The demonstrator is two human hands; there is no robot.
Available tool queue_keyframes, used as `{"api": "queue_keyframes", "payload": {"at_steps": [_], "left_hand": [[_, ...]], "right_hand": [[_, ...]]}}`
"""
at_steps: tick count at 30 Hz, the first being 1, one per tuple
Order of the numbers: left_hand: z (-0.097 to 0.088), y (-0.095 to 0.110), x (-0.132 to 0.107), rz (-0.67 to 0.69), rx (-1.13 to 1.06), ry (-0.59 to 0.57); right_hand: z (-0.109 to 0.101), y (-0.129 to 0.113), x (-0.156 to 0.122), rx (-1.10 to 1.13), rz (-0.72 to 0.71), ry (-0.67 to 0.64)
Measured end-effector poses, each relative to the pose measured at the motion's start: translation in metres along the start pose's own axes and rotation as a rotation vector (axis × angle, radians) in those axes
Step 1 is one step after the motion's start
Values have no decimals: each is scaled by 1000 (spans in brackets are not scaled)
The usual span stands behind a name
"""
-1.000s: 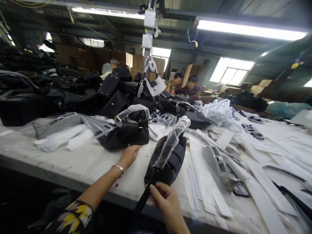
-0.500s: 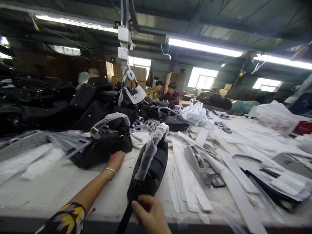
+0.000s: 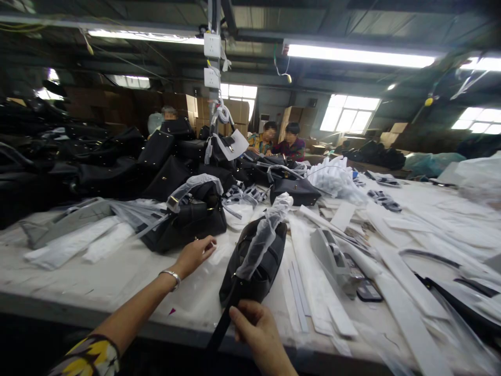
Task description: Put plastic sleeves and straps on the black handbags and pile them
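Observation:
A black handbag (image 3: 256, 261) lies on its side on the white table (image 3: 129, 271), its handle wrapped in clear plastic. My right hand (image 3: 256, 331) is closed around the bag's black strap (image 3: 223, 324) at the table's near edge. My left hand (image 3: 193, 254) reaches forward over the table, fingers slightly curled and holding nothing, just in front of a second black handbag (image 3: 191, 222) with a plastic-wrapped handle.
A large heap of black handbags (image 3: 117, 156) fills the left and back of the table. White paper strips and wrappings (image 3: 352, 245) cover the right side. A phone (image 3: 368, 291) lies among them. Three people sit at the far end; a socket post (image 3: 213, 57) hangs above.
My left hand has lifted off the second handbag and drawn back a little. My right hand still grips the strap. The view has swung slightly.

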State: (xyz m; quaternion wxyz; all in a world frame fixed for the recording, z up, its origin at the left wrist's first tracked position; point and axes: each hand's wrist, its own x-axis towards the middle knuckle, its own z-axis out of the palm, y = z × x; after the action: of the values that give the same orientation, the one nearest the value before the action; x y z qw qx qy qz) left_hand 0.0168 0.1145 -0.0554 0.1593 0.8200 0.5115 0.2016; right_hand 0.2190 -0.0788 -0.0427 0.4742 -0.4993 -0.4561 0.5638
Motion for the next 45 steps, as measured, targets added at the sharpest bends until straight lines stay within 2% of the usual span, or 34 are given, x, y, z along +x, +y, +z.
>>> {"api": "queue_keyframes", "payload": {"at_steps": [4,10,15,18,22,28,33,39,45], "left_hand": [[8,4,-20,-41,-4,-20],[15,17,-37,-161,55,77],[26,30,-58,-158,-21,-9],[35,29,-62,-170,-96,-26],[38,21,-56,-171,-238,-17],[19,22,-49,-173,-596,21],[-6,33,-64,-241,-827,40],[-29,46,-114,-349,-857,30],[-27,43,-171,-425,-724,31]], "right_hand": [[2,4,1,-9,2,2],[2,6,2,-16,25,15],[3,3,1,3,31,-2],[4,3,2,16,28,-11],[4,0,1,40,32,-7],[0,-6,-2,39,47,-38],[0,-5,1,47,19,-150],[3,-7,3,130,73,-231],[12,-9,4,116,27,-83]]}}
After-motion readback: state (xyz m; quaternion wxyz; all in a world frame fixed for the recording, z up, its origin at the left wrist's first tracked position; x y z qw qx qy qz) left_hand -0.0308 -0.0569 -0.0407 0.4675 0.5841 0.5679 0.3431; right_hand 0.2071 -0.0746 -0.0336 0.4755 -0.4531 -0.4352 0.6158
